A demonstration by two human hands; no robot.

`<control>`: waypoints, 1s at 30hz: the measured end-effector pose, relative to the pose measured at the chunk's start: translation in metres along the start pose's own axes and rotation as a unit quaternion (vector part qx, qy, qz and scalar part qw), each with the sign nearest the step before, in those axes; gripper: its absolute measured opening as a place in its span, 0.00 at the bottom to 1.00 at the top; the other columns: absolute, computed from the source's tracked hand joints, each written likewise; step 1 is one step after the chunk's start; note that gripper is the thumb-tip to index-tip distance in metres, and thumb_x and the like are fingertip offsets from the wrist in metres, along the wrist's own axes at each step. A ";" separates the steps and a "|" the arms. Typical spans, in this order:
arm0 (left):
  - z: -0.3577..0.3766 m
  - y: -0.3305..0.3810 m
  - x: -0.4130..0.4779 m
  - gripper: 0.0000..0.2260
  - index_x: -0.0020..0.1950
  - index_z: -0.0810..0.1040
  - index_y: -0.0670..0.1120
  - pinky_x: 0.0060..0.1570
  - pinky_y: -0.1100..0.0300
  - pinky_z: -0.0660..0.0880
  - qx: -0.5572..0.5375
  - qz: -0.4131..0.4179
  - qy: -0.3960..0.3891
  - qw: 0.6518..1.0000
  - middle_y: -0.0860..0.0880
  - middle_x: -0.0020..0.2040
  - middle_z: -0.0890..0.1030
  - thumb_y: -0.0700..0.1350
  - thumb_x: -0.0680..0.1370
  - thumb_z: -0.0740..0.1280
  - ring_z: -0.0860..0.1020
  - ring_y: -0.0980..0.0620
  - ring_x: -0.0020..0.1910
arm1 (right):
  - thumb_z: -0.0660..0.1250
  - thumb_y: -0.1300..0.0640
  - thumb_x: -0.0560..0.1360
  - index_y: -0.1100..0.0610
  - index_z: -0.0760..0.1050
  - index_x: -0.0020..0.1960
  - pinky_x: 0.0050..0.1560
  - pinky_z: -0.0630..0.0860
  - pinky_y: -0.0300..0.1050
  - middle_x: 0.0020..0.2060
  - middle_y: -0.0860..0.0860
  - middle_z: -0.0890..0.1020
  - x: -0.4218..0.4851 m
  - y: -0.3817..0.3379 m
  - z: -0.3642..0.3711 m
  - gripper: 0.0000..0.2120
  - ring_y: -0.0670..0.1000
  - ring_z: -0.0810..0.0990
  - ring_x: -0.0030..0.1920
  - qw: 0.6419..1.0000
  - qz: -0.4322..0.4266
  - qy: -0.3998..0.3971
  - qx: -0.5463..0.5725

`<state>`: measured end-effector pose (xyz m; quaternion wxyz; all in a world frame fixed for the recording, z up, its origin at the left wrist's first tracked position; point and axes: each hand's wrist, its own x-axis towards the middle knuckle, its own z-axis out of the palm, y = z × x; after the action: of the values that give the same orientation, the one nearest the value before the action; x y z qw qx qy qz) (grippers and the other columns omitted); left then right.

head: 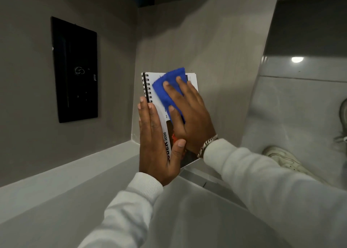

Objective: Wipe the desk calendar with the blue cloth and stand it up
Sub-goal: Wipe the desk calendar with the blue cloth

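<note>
A white spiral-bound desk calendar (160,107) with "2026" printed on it is held in the air above the grey desk top. My left hand (157,144) grips its near left edge, fingers flat behind it and thumb across the front. My right hand (189,114) presses a folded blue cloth (167,90) flat against the calendar's face, covering most of the page. The black wire binding shows at the calendar's far left edge.
A black rectangular panel (75,71) is fixed on the grey wall to the left. The light wood-grain desk surface (216,46) runs ahead, with a pale ledge (75,169) nearer me. At right lies glossy tiled floor with my white shoes (281,159).
</note>
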<state>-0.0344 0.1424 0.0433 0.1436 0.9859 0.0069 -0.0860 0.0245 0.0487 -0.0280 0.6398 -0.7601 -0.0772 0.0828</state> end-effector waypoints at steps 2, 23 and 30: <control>0.000 0.001 0.000 0.38 0.80 0.43 0.39 0.77 0.36 0.52 -0.006 -0.013 0.004 1.000 0.48 0.81 0.37 0.62 0.79 0.51 0.40 0.45 0.82 | 0.60 0.60 0.79 0.58 0.62 0.75 0.75 0.58 0.59 0.74 0.61 0.65 0.008 0.007 -0.003 0.24 0.61 0.61 0.75 1.000 0.027 0.016 -0.004; -0.002 -0.006 -0.002 0.39 0.80 0.44 0.40 0.78 0.39 0.54 -0.016 -0.009 0.012 1.000 0.53 0.81 0.36 0.65 0.79 0.50 0.41 0.48 0.82 | 0.61 0.60 0.81 0.56 0.61 0.75 0.72 0.64 0.61 0.75 0.59 0.64 0.015 0.019 -0.008 0.24 0.61 0.62 0.75 0.997 0.045 -0.023 -0.050; 0.000 -0.005 -0.001 0.40 0.80 0.41 0.44 0.75 0.35 0.58 -0.023 -0.017 0.003 1.000 0.51 0.82 0.37 0.66 0.78 0.51 0.44 0.45 0.82 | 0.62 0.60 0.80 0.55 0.63 0.74 0.70 0.69 0.55 0.73 0.59 0.69 0.001 0.010 -0.029 0.23 0.59 0.70 0.71 0.991 0.102 -0.066 -0.060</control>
<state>-0.0355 0.1472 0.0425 0.1650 0.9823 0.0265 -0.0849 0.0324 0.0194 -0.0325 0.5752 -0.7936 -0.0464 0.1926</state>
